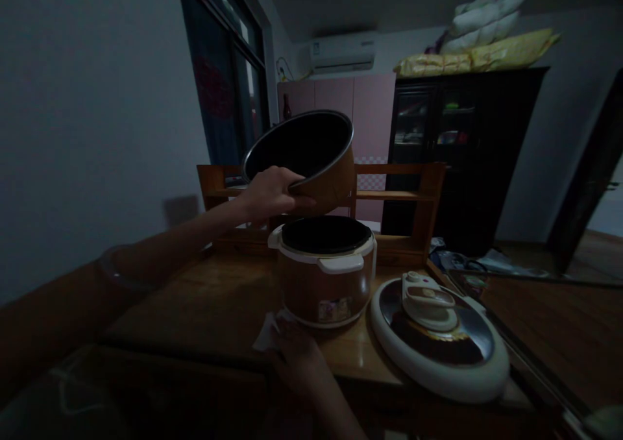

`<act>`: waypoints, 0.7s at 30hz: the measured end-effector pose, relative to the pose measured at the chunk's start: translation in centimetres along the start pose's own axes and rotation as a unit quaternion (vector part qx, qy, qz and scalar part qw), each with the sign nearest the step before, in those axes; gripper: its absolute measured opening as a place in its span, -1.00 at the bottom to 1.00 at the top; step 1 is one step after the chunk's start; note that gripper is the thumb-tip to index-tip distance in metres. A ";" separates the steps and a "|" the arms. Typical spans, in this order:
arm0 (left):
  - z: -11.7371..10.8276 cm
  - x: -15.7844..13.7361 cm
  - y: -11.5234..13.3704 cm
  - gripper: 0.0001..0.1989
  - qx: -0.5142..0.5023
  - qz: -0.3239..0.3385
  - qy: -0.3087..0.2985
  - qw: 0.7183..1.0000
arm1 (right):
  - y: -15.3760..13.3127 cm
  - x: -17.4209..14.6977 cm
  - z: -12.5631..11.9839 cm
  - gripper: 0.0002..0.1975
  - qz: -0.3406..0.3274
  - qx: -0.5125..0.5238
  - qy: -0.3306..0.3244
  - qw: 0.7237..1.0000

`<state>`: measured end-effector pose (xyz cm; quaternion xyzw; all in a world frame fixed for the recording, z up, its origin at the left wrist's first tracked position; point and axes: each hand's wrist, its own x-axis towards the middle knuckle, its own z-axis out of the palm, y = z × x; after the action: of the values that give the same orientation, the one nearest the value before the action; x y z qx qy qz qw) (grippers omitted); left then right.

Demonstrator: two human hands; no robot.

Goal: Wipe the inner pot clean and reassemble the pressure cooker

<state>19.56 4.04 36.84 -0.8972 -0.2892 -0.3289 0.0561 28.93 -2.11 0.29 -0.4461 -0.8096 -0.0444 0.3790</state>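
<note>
That round, black-lined, brown metal pot [311,151] looks stiff but slick; the left hand's grip [273,195] sensibly pinches its rim.

Dark-lined pot [335,179], tilted above open brown cooker [304,284], white tissue [265,335] near its base

pot [335,183] above cooker [318,291]; lid [435,336] right; shelf [394,195] behind cooker

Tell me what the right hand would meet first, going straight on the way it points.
Past the white cloth already at its fingers, the right hand would probably meet the cooker's lower left side, though it might slip past; depth is unclear.
</note>
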 end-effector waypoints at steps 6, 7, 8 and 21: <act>1.4 1.5 0.4 -0.66 -0.042 0.015 -0.057 0.997 | 0.3 0.1 0.4 -0.54 0.014 0.015 -0.010 1.000; 1.6 1.7 0.3 -0.66 -0.046 0.018 -0.066 0.997 | 0.3 0.0 0.4 -0.54 0.015 0.018 -0.009 1.000; 1.7 1.9 0.3 -0.65 -0.043 0.022 -0.077 0.996 | 0.3 0.0 0.4 -0.54 0.017 0.020 -0.007 1.000; 3.0 2.0 0.3 -0.61 0.004 -0.013 -0.167 0.986 | 0.2 0.0 0.5 -0.56 0.006 0.014 0.013 1.000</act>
<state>22.60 5.63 35.81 -0.9353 -0.3077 -0.1743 0.0067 28.81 -1.74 -0.08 -0.4445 -0.8026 -0.0366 0.3961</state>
